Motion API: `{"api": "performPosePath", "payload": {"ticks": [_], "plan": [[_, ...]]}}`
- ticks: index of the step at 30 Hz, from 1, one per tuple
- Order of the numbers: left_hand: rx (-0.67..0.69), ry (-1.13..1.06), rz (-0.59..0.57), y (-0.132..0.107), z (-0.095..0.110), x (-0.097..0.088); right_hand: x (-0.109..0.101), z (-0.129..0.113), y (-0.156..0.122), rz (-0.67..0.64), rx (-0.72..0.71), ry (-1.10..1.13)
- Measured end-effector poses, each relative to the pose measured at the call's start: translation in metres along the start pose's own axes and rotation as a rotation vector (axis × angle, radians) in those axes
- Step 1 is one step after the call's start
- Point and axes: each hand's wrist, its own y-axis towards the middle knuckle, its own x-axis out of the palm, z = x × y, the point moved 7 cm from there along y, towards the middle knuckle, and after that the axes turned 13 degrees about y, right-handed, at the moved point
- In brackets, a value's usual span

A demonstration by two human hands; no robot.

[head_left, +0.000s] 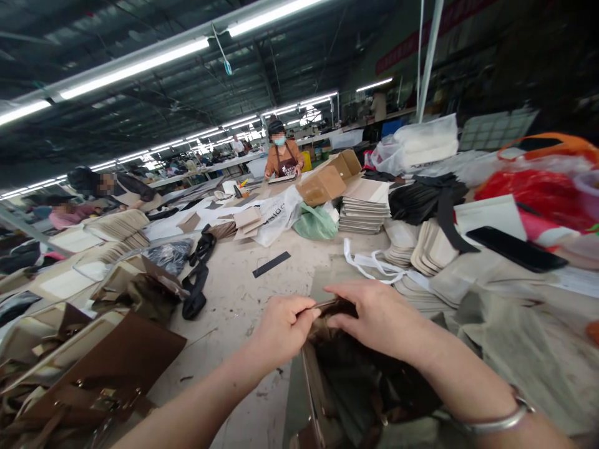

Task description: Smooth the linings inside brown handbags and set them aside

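In the head view, the left hand (283, 329) pinches the edge of an open brown bag with dark olive cloth inside (349, 374), at the near side of the pale table (234, 318), while the right hand (380, 318) curves over this edge, its grip unclear.

From here I see the bag (337, 380) below the grip, more bags (126, 355) on the table (229, 293) leftward, a strip (271, 265) ahead-left, a carton (322, 185) farther beyond, and, rightward, a phone (515, 248) near stacked panels (433, 247).
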Motion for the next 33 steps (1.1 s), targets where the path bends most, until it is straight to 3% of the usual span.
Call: {"api": "performPosePath", "payload": {"ticks": [10, 18, 21, 24, 28, 33], "plan": [[0.028, -0.029, -0.032, 0.000, 0.002, 0.002, 0.001, -0.014, 0.002, -0.014, -0.069, -0.037], [0.085, 0.042, -0.154, 0.002, 0.010, -0.010, 0.008, -0.020, 0.006, -0.017, -0.050, -0.121], [0.056, 0.042, -0.135, 0.006, 0.004, -0.009, 0.007, -0.014, 0.008, -0.074, -0.045, -0.033], [0.049, 0.055, -0.118, 0.010, -0.001, -0.007, -0.008, -0.009, 0.004, -0.085, -0.029, 0.075], [0.033, 0.087, -0.091, 0.012, -0.001, -0.011, -0.032, -0.014, -0.015, 0.021, 0.037, -0.165], [-0.025, 0.036, -0.111, 0.013, -0.003, -0.007, -0.022, -0.013, -0.034, -0.031, 0.175, -0.395]]}}
